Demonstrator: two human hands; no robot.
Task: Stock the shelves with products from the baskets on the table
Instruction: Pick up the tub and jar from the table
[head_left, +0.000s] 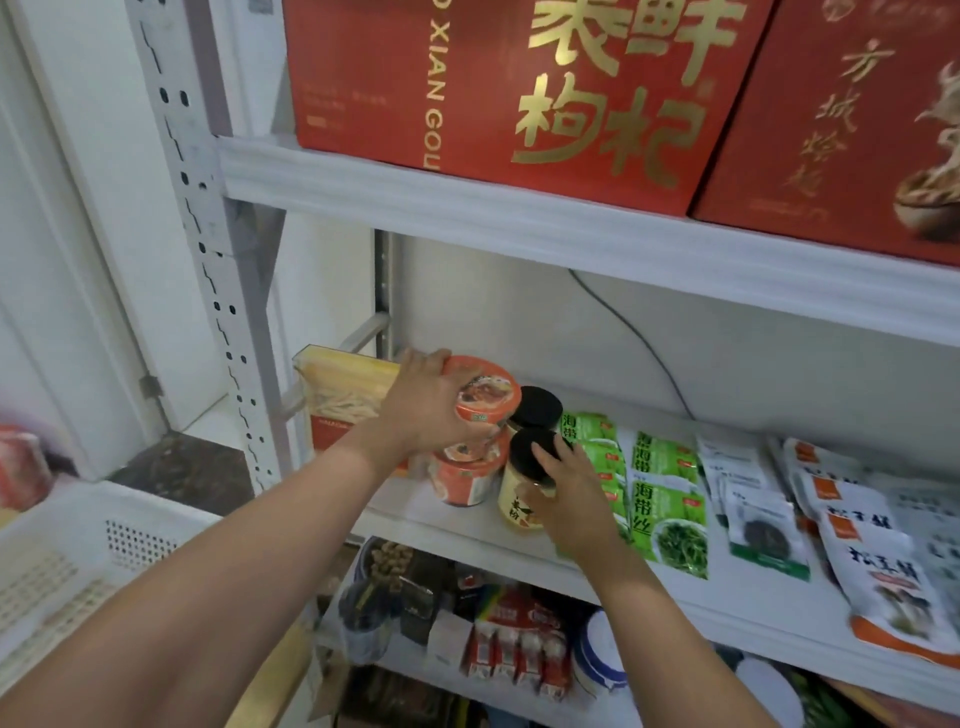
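Note:
My left hand (431, 402) grips an orange noodle cup (491, 392) from the side, on top of another orange cup (467, 480) on the middle shelf (467, 525). My right hand (569, 491) holds a yellow-labelled jar with a black lid (524, 480) at the shelf's front. A second black-lidded jar (537, 408) stands right behind it. A clear box of yellow noodles (348, 389) stands left of the cups.
Green seaweed packets (665, 499) and white mushroom bags (878, 566) lie to the right on the shelf. Large red gift boxes (519, 93) fill the shelf above. Mixed goods crowd the lower shelf (498, 639). A white perforated basket (83, 566) sits at lower left.

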